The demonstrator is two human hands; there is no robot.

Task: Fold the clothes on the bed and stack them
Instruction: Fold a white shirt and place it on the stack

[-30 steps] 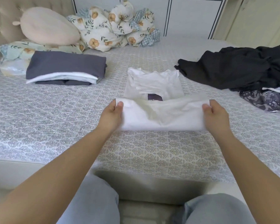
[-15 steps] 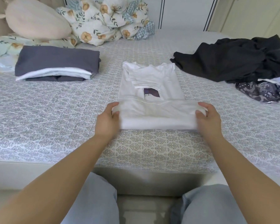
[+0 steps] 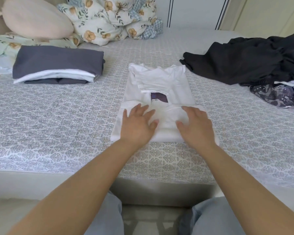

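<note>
The white shirt [image 3: 159,92] lies flat on the bed [image 3: 58,126] at the near middle, its long axis running from near to far, with the near end doubled over into a thick band. Both hands rest on that band, directly above it: the left hand [image 3: 137,122] on its left half, the right hand [image 3: 196,124] on its right, equally near. Their fingers [image 3: 143,110] are spread and straight, pressing down, gripping nothing. The next fold likely runs toward the far collar. The folded stack [image 3: 58,65] sits far left, the dark unfolded pile [image 3: 244,61] far right.
</note>
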